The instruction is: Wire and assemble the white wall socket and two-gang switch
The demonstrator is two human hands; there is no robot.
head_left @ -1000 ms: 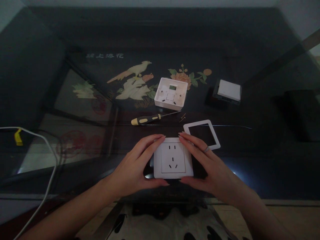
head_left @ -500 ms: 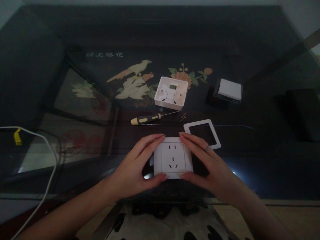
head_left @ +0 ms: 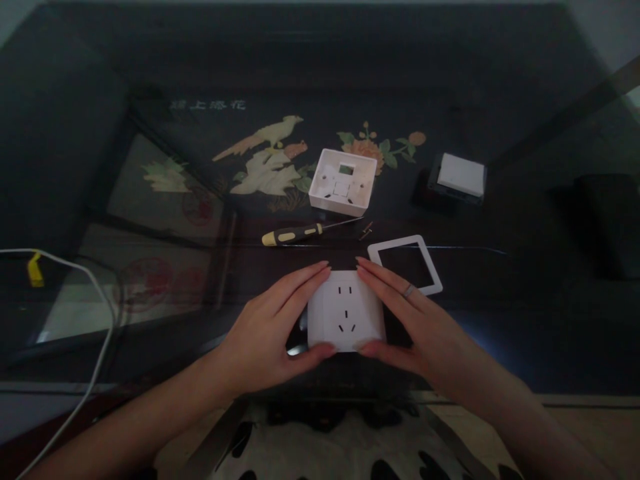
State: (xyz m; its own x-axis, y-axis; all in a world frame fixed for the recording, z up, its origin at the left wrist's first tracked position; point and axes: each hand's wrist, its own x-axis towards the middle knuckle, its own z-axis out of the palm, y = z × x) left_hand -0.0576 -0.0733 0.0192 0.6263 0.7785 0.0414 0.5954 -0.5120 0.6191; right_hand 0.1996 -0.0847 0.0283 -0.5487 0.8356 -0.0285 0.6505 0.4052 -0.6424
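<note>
A white socket panel (head_left: 346, 312) with several dark slots faces up near the table's front edge. My left hand (head_left: 273, 327) grips its left side, fingers on the far edge and thumb on the near edge. On the right side, my right hand (head_left: 415, 320), with a ring on one finger, holds it the same way. Just beyond my right fingers lies a white square frame (head_left: 431, 267). Farther back sit an open white box (head_left: 343, 181), a yellow and black screwdriver (head_left: 295, 234) and small screws (head_left: 366, 231).
A white rocker switch (head_left: 461, 176) rests at the back right. The dark glossy table (head_left: 320, 67) shows a bird and flower picture. A white cable (head_left: 106, 347) with a yellow tag (head_left: 35, 270) runs along the left. A dark object (head_left: 610, 223) lies far right.
The whole view has shifted slightly, with things appearing a little higher. Both hands keep their hold on the socket panel, and my right fingertips have moved slightly on its far edge.
</note>
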